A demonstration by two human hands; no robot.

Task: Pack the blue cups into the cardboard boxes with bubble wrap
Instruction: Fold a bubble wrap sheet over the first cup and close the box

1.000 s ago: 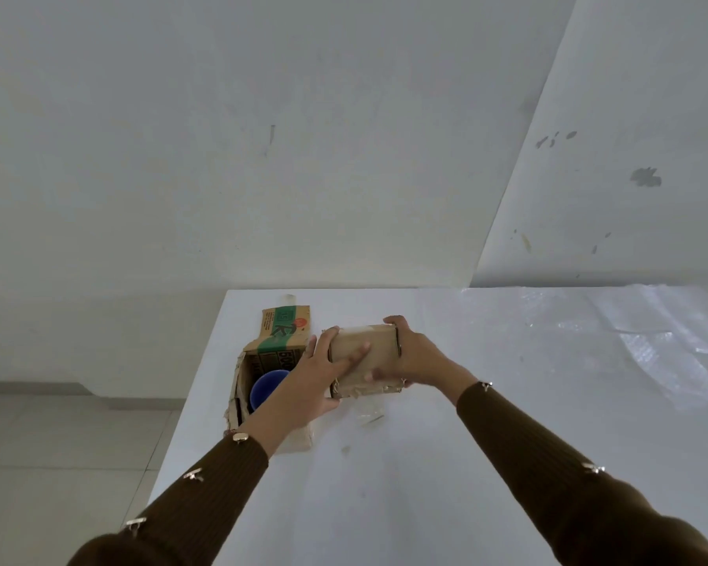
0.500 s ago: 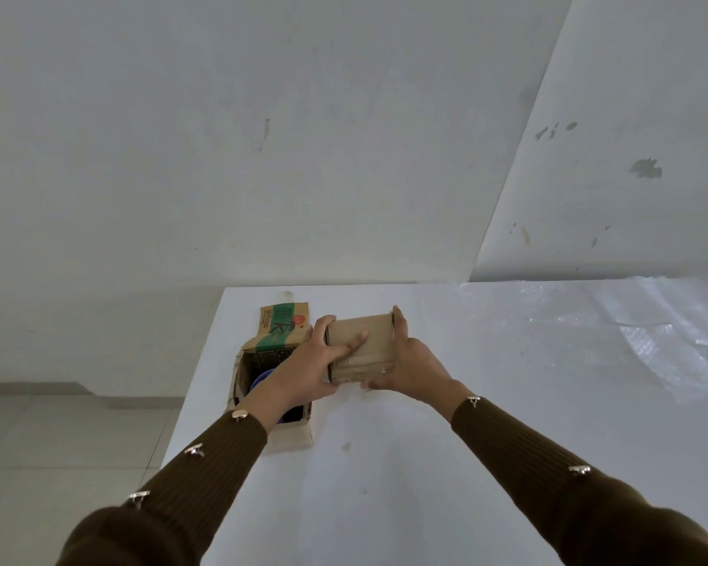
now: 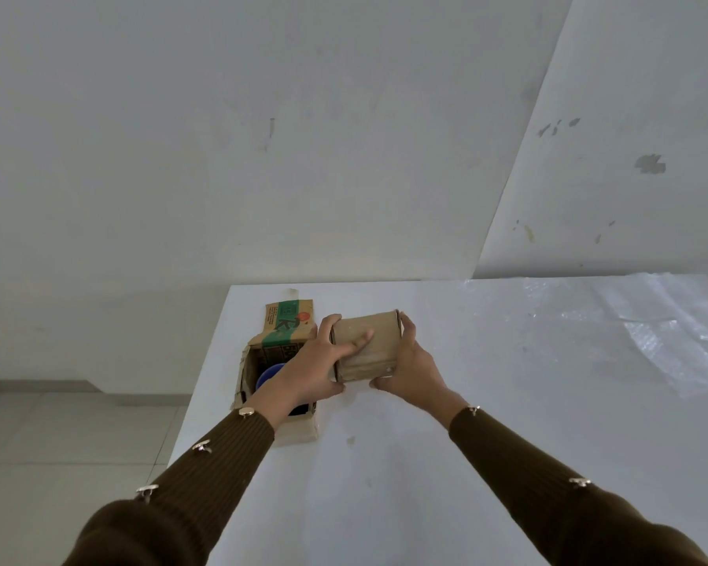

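Mid-frame: your left hand and right hand clamped the closed cardboard box from either side. A blue cup sat uncovered in the open box just left. The step probably wanted even pressure and a level set-down on the counter.

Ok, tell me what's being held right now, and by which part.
The plain closed cardboard box, held between both: left grip on its left side with fingers across the top, right grip on its right side.
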